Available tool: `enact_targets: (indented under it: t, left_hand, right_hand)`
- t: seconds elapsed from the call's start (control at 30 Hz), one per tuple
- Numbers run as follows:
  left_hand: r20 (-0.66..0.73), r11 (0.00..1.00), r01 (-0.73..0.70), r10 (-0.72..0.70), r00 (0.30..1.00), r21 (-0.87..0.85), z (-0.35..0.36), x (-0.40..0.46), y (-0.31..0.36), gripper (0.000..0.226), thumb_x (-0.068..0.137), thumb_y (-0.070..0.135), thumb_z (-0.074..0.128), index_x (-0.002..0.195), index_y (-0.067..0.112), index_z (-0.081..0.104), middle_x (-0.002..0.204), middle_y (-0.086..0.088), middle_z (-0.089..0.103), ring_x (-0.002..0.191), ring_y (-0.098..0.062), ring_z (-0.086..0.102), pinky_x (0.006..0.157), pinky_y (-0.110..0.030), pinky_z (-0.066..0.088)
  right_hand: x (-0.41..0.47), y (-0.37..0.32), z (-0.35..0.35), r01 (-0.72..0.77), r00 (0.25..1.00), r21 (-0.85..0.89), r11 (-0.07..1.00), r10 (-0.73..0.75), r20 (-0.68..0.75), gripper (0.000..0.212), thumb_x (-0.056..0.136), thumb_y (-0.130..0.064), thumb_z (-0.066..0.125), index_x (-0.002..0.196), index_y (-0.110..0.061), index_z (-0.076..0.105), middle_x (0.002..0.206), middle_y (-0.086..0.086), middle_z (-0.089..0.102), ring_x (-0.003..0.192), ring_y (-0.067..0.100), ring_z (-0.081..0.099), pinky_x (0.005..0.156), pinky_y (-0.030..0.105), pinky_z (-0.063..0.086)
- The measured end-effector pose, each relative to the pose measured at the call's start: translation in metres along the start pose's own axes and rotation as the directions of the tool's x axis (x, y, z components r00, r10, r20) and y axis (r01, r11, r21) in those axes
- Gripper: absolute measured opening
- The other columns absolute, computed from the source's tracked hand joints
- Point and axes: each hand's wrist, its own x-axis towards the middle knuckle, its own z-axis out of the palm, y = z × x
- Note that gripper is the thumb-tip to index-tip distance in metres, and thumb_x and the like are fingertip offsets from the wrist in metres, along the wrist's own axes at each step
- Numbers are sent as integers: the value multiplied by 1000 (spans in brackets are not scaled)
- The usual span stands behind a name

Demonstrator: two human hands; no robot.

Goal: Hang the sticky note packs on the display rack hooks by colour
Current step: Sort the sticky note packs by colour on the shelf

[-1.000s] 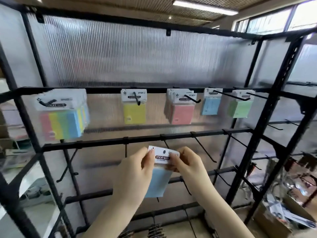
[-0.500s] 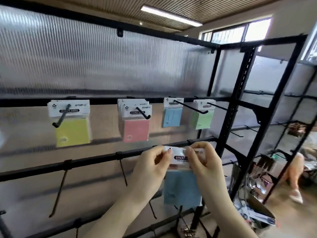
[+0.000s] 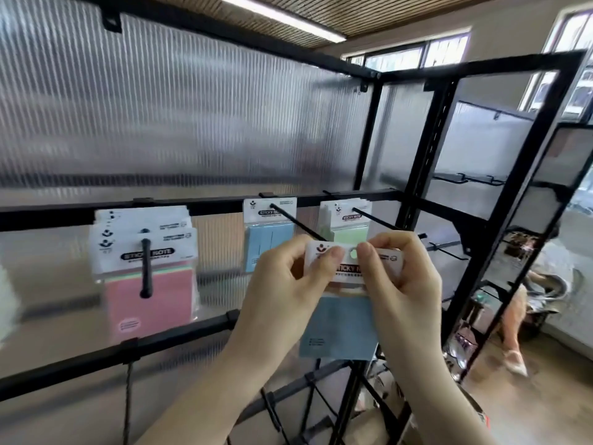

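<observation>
I pinch the blue pack [image 3: 340,329] by its white header, left hand [image 3: 282,293] and right hand [image 3: 404,284] either side of the hole. It sits just before the blue hook [image 3: 296,224].

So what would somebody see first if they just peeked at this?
Probably the blue sticky note pack in the middle, its white card top pinched by the left hand and the right hand. Behind it hang a blue pack and a green pack on hooks, with a fat stack of pink packs further left.

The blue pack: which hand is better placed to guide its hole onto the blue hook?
Probably the left hand: it pinches the blue pack nearest the blue hook. The right hand grips farther away.
</observation>
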Motion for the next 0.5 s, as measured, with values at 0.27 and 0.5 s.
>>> enact_targets:
  t: [0.27,0.5]
  left_hand:
    - [-120,999,39,-41,992,-15,11,4,-22,46,88,44,56,58,18,33,49,1,41,46,-8,34,48,-12,28]
    - [-306,986,51,0,952,160,12,0,-42,28,87,48,56,89,21,53,80,3,59,74,-10,59,67,-12,45]
  right_hand:
    - [15,29,-1,-33,991,115,993,17,135,19,89,-33,65,79,-20,56,50,-4,46,46,7,40,41,28,35]
    - [26,62,7,-86,974,209,974,38,223,21,85,-37,67,98,-24,56,85,-8,61,79,5,61,70,23,50]
